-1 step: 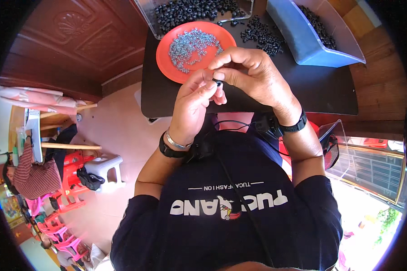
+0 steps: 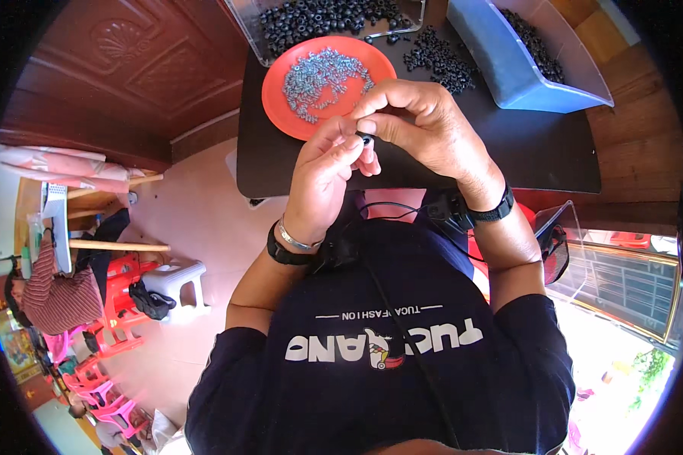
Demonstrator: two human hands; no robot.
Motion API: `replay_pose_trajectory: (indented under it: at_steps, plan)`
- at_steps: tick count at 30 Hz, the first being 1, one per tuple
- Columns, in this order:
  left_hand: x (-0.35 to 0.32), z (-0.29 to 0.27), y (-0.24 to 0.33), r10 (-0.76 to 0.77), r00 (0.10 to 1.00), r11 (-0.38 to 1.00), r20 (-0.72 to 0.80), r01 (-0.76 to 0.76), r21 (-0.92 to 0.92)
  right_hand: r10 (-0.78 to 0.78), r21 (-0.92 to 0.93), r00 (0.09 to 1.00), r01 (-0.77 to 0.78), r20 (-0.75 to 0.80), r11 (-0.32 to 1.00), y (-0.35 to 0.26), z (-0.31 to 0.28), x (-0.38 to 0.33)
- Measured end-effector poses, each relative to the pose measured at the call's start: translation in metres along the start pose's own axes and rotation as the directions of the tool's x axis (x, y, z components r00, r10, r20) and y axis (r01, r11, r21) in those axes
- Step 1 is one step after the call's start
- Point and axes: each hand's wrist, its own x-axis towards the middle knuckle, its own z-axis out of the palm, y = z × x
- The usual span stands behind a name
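The small black ring-shaped part (image 2: 366,140) sits pinched between your two hands, just above the near edge of the dark worktop (image 2: 524,152). Your left hand (image 2: 322,178) meets it with thumb and forefinger from below; your right hand (image 2: 417,125) clamps it from above, fingertips together. Just beyond lies the round orange plastic plate (image 2: 281,95) of small silver screws (image 2: 322,76). A loose pile of black rings (image 2: 440,61) rests beside the blue plastic bin (image 2: 501,68).

An orange plate (image 2: 281,95) of silvery screws (image 2: 322,76) sat at upper centre on a black tabletop (image 2: 539,152); black rings (image 2: 440,61) lay beside a blue bin (image 2: 501,68) at upper right.
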Motion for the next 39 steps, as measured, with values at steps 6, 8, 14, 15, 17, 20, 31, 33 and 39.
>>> replay_pose_trajectory:
  at_steps: [6, 8, 14, 15, 17, 20, 31, 33, 39]
  plan:
    - [0.002, -0.003, -0.001, 0.010, 1.000, 0.983, 0.020, -0.006, -0.182, -0.070, 0.030, 0.997, 0.070, 0.022, 0.997, 0.012, -0.001, -0.003]
    - [0.002, -0.007, -0.001, 0.003, 0.999, 0.982, 0.034, 0.003, -0.187, -0.036, 0.287, 0.999, 0.023, 0.038, 0.958, 0.018, 0.001, -0.006]
    - [0.002, -0.005, 0.002, -0.027, 1.000, 0.985, -0.003, 0.026, -0.171, -0.072, 0.210, 0.997, 0.070, 0.001, 0.975, 0.024, 0.008, -0.009]
    - [0.002, -0.005, 0.001, -0.024, 1.000, 0.986, -0.018, 0.020, -0.166, -0.073, 0.210, 0.997, 0.071, 0.001, 0.975, 0.025, 0.011, -0.009]
    - [0.001, -0.003, 0.003, -0.024, 0.999, 0.987, -0.034, 0.018, -0.159, -0.048, 0.267, 0.997, 0.064, -0.067, 0.962, 0.027, 0.015, -0.011]
    - [0.001, -0.003, 0.003, -0.027, 0.999, 0.989, -0.044, 0.020, -0.144, -0.070, 0.266, 0.991, 0.098, -0.112, 0.959, 0.031, 0.019, -0.012]
    - [0.001, 0.000, 0.001, -0.070, 0.996, 0.981, -0.050, 0.060, -0.187, -0.292, -0.203, 0.934, 0.251, -0.206, 0.946, 0.033, 0.021, -0.015]
    - [0.001, -0.001, 0.000, -0.078, 0.996, 0.973, -0.042, 0.067, -0.219, -0.332, -0.263, 0.921, 0.275, -0.204, 0.925, 0.033, 0.021, -0.014]
    - [0.001, 0.002, -0.001, -0.097, 0.993, 0.964, -0.072, 0.076, -0.253, -0.378, -0.409, 0.900, 0.267, -0.218, 0.872, 0.029, 0.025, -0.016]
